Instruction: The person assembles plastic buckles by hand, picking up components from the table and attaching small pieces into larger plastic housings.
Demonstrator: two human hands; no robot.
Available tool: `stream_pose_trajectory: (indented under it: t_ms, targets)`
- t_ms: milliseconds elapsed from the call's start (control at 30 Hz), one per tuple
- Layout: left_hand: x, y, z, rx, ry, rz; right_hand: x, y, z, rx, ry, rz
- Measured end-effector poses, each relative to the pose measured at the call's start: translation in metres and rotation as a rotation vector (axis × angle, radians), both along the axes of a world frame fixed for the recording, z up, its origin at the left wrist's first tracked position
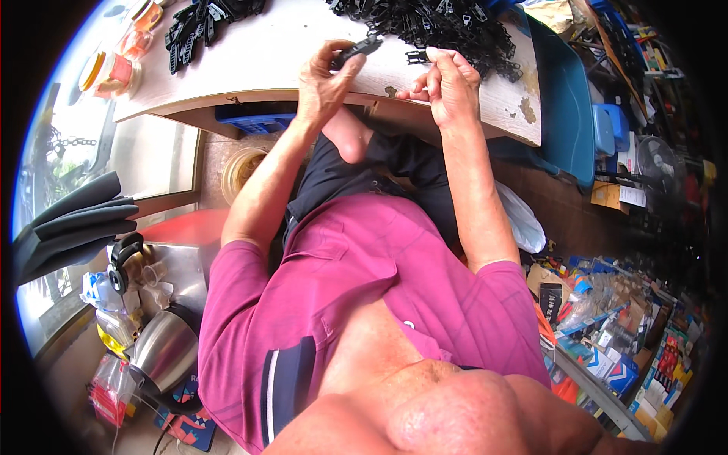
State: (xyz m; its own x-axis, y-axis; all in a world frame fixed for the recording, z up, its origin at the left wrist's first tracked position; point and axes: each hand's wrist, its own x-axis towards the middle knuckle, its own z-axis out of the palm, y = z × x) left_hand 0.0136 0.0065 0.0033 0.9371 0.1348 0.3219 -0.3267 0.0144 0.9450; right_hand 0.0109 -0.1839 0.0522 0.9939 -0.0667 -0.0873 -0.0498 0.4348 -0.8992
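Observation:
Above the front part of a pale, worn table (pixel 288 57), my left hand (pixel 326 85) is closed around a black plastic part (pixel 356 51), long and narrow with cut-outs. To its right, my right hand (pixel 449 85) pinches a smaller black plastic piece (pixel 418 57) between thumb and forefinger, its other fingers curled. The two pieces are apart from each other. Just behind my right hand spreads a big heap of similar black plastic pieces (pixel 447 26). A smaller group of longer black parts (pixel 199 34) lies on the table at the far left.
Lidded plastic jars (pixel 110 74) stand by the window left of the table. Below the tabletop is a blue crate (pixel 254 119). A teal chair (pixel 565 98) adjoins the table's right side. A metal kettle (pixel 163 353) stands at lower left; shelves of packaged goods (pixel 614 334) fill the right.

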Motion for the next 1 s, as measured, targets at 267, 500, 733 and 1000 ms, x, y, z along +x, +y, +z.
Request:
stream_pose_trajectory:
  t_ms: [267, 500, 733, 1000]
  targets:
    - [-0.006, -0.03, -0.002, -0.161, 0.143, -0.171, 0.008, 0.005, -0.012, -0.104, -0.075, 0.021]
    - [-0.006, -0.029, -0.01, -0.017, 0.123, -0.227, 0.004, 0.019, -0.02, -0.111, -0.082, -0.005]
    - [-0.005, -0.032, -0.01, 0.115, 0.084, -0.117, 0.0, 0.021, -0.03, -0.083, -0.053, -0.018]
    - [-0.009, -0.032, 0.006, -0.119, 0.232, -0.044, 0.006, 0.033, -0.023, -0.244, -0.028, -0.018]
